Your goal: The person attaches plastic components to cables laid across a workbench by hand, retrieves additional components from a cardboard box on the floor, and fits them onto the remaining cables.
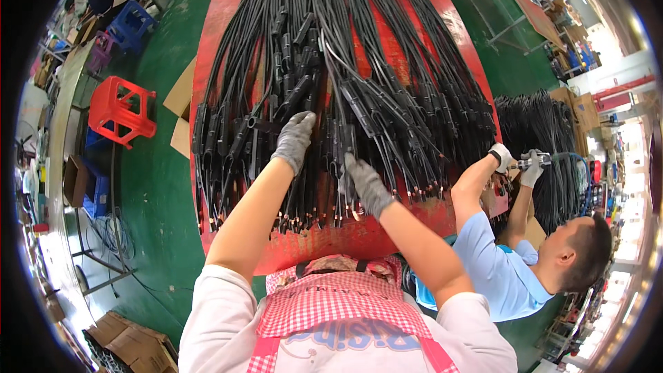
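Note:
Many black cables (290, 0) lie in a thick spread over a red table (331, 245), with black tube-like sleeves (356, 100) near their ends and bare copper-coloured tips toward me. My left hand (295, 144), in a grey glove, rests in the middle of the bundle with its fingers curled in at a black sleeve (266, 125). Lower and to the right, my right hand (367, 185), also in a grey glove, has its fingers closed round a black cable near its end. The fingertips of both hands are partly hidden among the cables.
At my right a co-worker in a light blue shirt (494, 262) holds a metallic tool (535, 160) with gloved hands, beside another pile of black cables (542, 131). A red stool (123, 110) and cardboard (181, 93) stand left on the green floor (155, 186).

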{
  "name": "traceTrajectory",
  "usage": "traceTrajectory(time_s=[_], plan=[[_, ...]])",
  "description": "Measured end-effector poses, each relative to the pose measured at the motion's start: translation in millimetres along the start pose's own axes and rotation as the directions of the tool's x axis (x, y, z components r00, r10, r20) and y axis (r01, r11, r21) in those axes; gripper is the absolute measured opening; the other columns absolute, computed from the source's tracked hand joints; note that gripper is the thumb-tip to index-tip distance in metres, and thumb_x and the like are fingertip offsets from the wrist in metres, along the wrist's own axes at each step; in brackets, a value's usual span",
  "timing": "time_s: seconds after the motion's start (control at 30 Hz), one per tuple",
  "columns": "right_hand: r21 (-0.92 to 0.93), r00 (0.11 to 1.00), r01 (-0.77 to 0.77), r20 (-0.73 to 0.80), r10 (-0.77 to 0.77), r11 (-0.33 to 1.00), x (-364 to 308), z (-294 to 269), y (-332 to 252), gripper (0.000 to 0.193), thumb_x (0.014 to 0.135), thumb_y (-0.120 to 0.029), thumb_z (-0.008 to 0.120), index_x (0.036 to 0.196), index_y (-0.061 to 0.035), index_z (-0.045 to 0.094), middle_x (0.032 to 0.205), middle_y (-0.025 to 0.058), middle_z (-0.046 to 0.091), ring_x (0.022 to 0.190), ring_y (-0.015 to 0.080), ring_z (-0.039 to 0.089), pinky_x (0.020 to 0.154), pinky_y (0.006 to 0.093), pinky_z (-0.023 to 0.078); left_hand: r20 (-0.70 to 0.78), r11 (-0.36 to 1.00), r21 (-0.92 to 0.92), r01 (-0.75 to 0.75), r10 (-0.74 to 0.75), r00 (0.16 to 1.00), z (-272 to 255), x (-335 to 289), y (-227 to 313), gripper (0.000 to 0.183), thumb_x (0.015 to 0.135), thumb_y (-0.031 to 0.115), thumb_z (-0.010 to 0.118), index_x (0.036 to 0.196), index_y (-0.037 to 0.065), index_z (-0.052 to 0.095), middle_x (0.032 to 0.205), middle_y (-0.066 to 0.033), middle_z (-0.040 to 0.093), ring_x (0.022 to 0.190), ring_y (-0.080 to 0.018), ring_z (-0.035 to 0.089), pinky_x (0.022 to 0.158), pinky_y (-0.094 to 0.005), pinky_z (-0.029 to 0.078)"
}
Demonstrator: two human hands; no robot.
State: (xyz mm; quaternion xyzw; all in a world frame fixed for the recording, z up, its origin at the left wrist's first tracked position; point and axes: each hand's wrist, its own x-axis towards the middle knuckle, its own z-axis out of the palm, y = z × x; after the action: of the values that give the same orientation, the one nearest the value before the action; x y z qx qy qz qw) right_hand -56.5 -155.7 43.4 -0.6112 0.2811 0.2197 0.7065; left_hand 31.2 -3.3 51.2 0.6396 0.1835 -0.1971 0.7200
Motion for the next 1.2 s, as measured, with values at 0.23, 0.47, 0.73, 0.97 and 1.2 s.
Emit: traceTrajectory(time_s=[0.23,0.47,0.73,0.97,1.2], plan=[[-0.813,0.913,0.196,-0.053,-0.405,0.548,122.9,-16.4,-49.7,0.04,0.08,-0.04,0.056,0.093,-0.003,0.058,0.08,0.0096,0.062,0.077,0.0237,0.06,0.074,0.0357,0.047,0.429,0.945,-0.025,0.326,-0.285,0.857,-5.1,-81.0,-89.1,0.031,0.082,0.024,0.059,0.107,0.008,0.051,0.085,-0.0017,0.056,0.075,-0.0107,0.054,0.065,-0.0252,0.046],[-0.927,0.817,-0.076,0.153,-0.556,-0.367,73.5,25.2,-93.0,0.063,0.071,-0.043,0.063,0.12,-0.0094,0.041,0.119,0.0105,0.045,0.11,0.0274,0.043,0.087,0.0416,0.039,0.184,0.288,0.931,-0.225,0.162,0.969,-11.7,-88.5,-99.6,0.06,0.075,0.035,0.054,0.127,0.013,0.035,0.121,-0.0122,0.044,0.112,-0.0277,0.041,0.095,-0.0403,0.031],[-0.807,0.864,0.475,0.354,-0.357,0.351,49.2,52.5,29.6,0.021,0.078,-0.024,0.055,0.091,-0.008,0.06,0.091,0.0137,0.061,0.088,0.0345,0.057,0.078,0.0386,0.047,-0.115,0.239,0.965,0.104,0.033,0.993,-33.1,-57.8,-128.9,0.091,0.07,0.036,0.064,0.136,0.001,0.011,0.134,-0.0205,0.027,0.121,-0.0357,0.032,0.099,-0.0447,0.027],[-0.843,0.971,0.09,-0.044,-0.235,0.53,43.7,70.9,90.7,0.051,0.077,-0.024,0.056,0.12,0.0009,0.041,0.116,0.0249,0.048,0.109,0.0386,0.046,0.093,0.0394,0.038,-0.287,0.439,0.857,0.268,-0.024,0.958,-43.8,-73.2,-124.2,0.09,0.071,0.035,0.063,0.136,0.001,0.01,0.136,-0.0234,0.021,0.124,-0.0398,0.026,0.102,-0.0423,0.026],[-0.912,0.976,0.014,-0.076,-0.203,0.409,40.4,84.0,88.5,0.056,0.077,-0.025,0.053,0.124,0.0,0.037,0.121,0.0268,0.041,0.112,0.0404,0.041,0.096,0.0409,0.035,-0.354,0.525,0.742,0.417,-0.222,0.909,-64.8,-66.1,-122.7,0.101,0.064,0.044,0.068,0.135,0.002,0.011,0.135,-0.0257,0.025,0.123,-0.0381,0.03,0.1,-0.0392,0.03]])
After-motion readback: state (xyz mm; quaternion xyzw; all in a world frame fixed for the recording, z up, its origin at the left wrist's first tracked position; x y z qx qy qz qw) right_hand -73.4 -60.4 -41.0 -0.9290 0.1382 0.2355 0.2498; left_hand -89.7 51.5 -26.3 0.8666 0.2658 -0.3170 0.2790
